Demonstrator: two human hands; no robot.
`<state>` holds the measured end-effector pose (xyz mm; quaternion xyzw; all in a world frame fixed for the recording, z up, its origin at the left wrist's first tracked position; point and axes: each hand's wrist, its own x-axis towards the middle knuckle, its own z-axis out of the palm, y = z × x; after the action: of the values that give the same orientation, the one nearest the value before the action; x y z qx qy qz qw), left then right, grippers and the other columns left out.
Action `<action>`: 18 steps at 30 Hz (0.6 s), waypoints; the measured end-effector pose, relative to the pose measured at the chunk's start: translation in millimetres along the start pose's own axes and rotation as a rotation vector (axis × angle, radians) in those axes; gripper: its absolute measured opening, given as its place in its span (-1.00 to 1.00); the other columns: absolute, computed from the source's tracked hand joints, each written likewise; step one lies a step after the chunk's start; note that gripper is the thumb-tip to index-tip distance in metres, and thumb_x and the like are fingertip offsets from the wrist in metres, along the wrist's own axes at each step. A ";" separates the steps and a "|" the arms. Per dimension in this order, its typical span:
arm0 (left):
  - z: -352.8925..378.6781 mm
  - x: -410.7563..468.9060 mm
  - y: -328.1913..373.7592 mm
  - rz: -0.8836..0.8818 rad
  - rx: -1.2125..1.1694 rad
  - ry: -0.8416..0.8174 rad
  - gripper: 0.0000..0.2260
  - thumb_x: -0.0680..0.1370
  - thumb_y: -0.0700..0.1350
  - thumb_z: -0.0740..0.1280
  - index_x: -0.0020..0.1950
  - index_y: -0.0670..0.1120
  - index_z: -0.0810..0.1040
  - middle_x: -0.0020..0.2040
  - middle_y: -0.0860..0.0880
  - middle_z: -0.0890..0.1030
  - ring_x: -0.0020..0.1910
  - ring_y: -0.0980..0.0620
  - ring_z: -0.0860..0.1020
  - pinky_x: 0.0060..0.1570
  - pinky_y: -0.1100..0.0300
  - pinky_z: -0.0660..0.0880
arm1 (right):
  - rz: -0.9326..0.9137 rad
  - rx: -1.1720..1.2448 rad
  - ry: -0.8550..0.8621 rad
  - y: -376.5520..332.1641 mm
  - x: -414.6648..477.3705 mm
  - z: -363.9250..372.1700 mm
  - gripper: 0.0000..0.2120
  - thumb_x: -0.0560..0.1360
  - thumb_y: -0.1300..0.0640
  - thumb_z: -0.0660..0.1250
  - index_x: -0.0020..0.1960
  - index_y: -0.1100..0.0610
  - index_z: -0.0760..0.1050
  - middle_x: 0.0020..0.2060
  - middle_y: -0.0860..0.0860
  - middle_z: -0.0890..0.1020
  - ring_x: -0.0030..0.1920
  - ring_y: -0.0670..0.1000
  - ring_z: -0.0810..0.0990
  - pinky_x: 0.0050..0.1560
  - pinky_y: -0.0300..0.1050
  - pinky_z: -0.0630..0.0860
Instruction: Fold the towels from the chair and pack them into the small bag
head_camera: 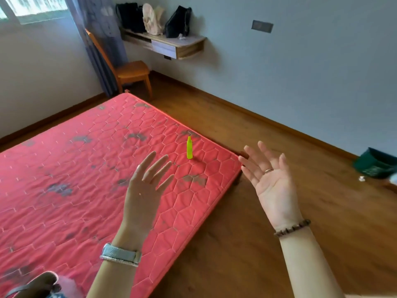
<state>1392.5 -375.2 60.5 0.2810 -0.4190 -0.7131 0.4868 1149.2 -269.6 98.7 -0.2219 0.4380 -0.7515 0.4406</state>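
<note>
A person's left hand (144,190) and right hand (272,179) were raised with fingers straight and spread, neither holding anything, the left above a red quilted mattress (64,168) and the right over the wooden floor (214,244) beside its corner. The chair (131,72) stood in the far corner by the curtain (101,39), well apart from both hands. At the lower left edge what looked like a dark-strapped bag (36,282) lay on the mattress with something pink (68,284) beside it, too cropped to identify
</note>
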 end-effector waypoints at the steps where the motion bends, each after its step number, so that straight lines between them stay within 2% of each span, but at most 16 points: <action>1: 9.4 5.2 -4.2 -0.009 0.008 -0.017 -0.54 0.70 0.05 -0.07 0.53 -0.09 0.30 0.41 -0.13 0.50 0.40 -0.13 0.46 0.35 -0.07 0.43 | -0.010 -0.001 0.014 -6.3 1.8 -8.9 -0.47 0.59 -0.16 0.03 0.42 0.10 0.38 0.29 0.12 0.57 0.32 0.16 0.53 0.44 0.18 0.32; 4: 34.5 21.8 -16.3 -0.042 0.021 -0.063 -0.53 0.69 0.06 -0.06 0.53 -0.08 0.31 0.43 -0.12 0.48 0.41 -0.15 0.45 0.36 -0.10 0.41 | -0.037 0.004 0.064 -22.8 4.6 -31.6 -0.49 0.63 -0.14 -0.01 0.43 0.11 0.37 0.29 0.12 0.58 0.31 0.16 0.54 0.44 0.18 0.31; 14: 108.5 97.1 -54.2 -0.103 0.016 -0.229 -0.54 0.69 0.08 -0.02 0.53 -0.07 0.30 0.46 -0.08 0.45 0.43 -0.11 0.43 0.42 -0.17 0.32 | -0.120 -0.017 0.230 -61.7 34.9 -89.0 -0.49 0.61 -0.12 0.04 0.44 0.12 0.36 0.27 0.10 0.59 0.28 0.13 0.57 0.40 0.15 0.36; 16: 122.5 113.8 -60.0 -0.102 0.023 -0.255 -0.53 0.67 0.12 0.07 0.52 -0.07 0.31 0.45 -0.10 0.46 0.44 -0.14 0.43 0.39 -0.14 0.36 | -0.133 -0.023 0.251 -67.3 47.6 -96.7 -0.49 0.60 -0.12 0.04 0.45 0.11 0.35 0.26 0.09 0.60 0.27 0.12 0.58 0.39 0.13 0.37; 18: 138.1 131.5 -62.2 -0.106 0.018 -0.263 -0.40 0.55 0.22 0.30 0.50 -0.06 0.34 0.44 -0.10 0.48 0.42 -0.14 0.44 0.35 -0.10 0.42 | -0.143 -0.024 0.266 -73.1 63.6 -103.3 -0.49 0.60 -0.12 0.03 0.45 0.10 0.35 0.27 0.08 0.60 0.27 0.11 0.57 0.40 0.13 0.36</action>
<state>1203.9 -441.9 75.1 0.2109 -0.4700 -0.7648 0.3868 1008.1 -259.6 104.3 -0.1564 0.4846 -0.7985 0.3211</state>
